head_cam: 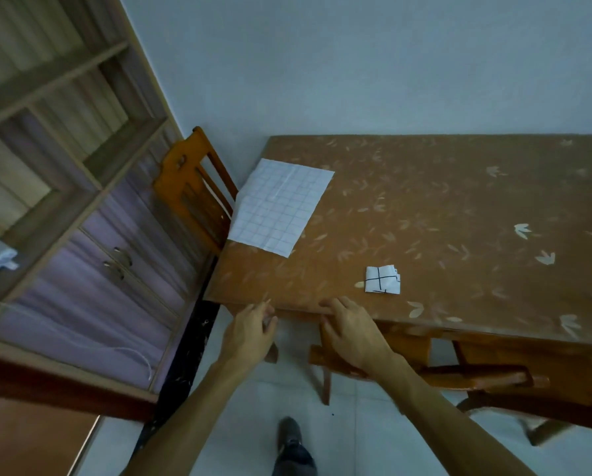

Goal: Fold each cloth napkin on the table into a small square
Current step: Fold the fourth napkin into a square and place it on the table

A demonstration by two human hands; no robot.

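An unfolded cloth napkin (277,207), white with a faint grid, lies flat at the far-left corner of the table (442,201). Its long axis runs from the near side toward the wall, leaning slightly right at the far end, with a crease down that length. Its left edge reaches the table's left edge, and whether it overhangs cannot be told. Well apart from it, near the front edge, sits a folded napkin (383,279), a small, roughly square packet marked with a black cross. Its sides are nearly parallel to the table's front edge, and layers show along its right side.

At the front edge, the person's two hands are apart and hold neither cloth. The left hand (250,333) hovers just off the table's near-left corner, fingers loosely curled and gripping nothing. The right hand (349,329) rests its fingertips on the table's front rim, between the two napkins and closer to the folded one.

An orange wooden chair (191,187) stands at the table's left end, beside a wooden shelf unit (64,166). A dark shoe (289,434) shows on the pale floor below.
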